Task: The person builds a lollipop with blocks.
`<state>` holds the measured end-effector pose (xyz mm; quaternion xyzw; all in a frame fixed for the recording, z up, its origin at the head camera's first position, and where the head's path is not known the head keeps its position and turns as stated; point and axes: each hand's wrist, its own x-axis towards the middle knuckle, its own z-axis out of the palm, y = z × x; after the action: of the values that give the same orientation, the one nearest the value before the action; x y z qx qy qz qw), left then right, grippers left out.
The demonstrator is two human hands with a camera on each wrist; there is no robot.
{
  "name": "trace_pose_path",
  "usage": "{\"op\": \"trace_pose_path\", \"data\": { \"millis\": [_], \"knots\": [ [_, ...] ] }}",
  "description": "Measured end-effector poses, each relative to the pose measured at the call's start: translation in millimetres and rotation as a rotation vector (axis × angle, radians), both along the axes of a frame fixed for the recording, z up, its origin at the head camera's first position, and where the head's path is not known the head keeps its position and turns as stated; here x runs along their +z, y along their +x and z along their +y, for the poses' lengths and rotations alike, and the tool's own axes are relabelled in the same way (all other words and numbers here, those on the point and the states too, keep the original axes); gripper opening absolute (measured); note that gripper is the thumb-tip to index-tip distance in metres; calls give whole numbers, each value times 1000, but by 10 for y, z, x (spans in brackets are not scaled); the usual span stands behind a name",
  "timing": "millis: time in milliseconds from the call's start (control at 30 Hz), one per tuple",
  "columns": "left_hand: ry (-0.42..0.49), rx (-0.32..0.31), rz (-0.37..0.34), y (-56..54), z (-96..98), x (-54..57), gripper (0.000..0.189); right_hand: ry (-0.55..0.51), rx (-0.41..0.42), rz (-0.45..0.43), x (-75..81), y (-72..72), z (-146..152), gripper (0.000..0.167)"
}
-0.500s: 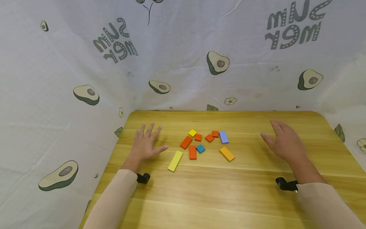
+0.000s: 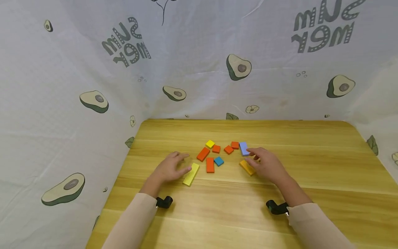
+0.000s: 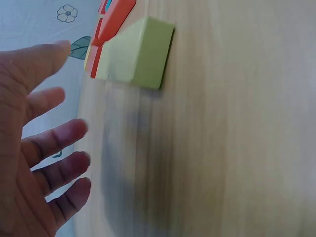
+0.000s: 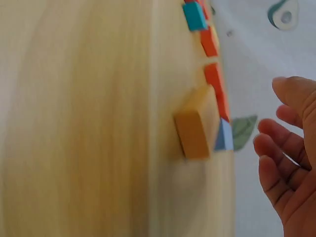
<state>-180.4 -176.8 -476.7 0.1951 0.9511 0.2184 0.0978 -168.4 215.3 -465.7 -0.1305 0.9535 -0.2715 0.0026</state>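
Observation:
My left hand (image 2: 168, 169) hovers just left of a long pale yellow block (image 2: 191, 175), its fingers loosely bent and apart. In the left wrist view a gap separates the thumb from that block (image 3: 153, 54), and the hand holds nothing. On the other side, my right hand (image 2: 269, 166) hovers by an orange block (image 2: 246, 167) and a lavender block (image 2: 243, 148), partly covering both in the head view. The right wrist view shows the relaxed fingers (image 4: 281, 143) apart from the orange block (image 4: 195, 128), with nothing in them.
Between the hands lie two oblong red blocks (image 2: 210, 165), a small blue block (image 2: 219, 161), a small yellow block (image 2: 210, 144) and three small red blocks (image 2: 228, 149). The wooden table (image 2: 217, 214) meets a white printed cloth (image 2: 199, 69) at the back and sides.
My right hand has moved well leftward to the orange and lavender blocks. The left hand has shifted right and nearer to me, its spread fingers now bent. The blocks lie as before.

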Motion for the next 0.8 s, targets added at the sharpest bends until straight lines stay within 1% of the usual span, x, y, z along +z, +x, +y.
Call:
{"op": "trace_pose_path", "data": {
  "millis": [100,200,267,400,533,633,800],
  "knots": [
    [20,-42,-54,29,43,-23,55,-15,56,13,-82,-12,-190,42],
    [30,-73,-91,52,70,-52,51,-15,111,13,-150,-37,-352,39],
    [34,-81,-105,61,82,-68,50,5,154,22,-181,-61,-444,38],
    [36,-79,-102,68,86,-93,48,80,225,58,-247,-133,-586,40],
    [43,-73,-90,68,84,-113,48,121,250,45,-292,-205,-678,43],
    [64,-66,-92,68,86,-128,48,122,254,-1,-307,-243,-717,43],
    [109,-57,-100,74,84,-160,49,103,246,-49,-332,-294,-743,39]
  ]
}}
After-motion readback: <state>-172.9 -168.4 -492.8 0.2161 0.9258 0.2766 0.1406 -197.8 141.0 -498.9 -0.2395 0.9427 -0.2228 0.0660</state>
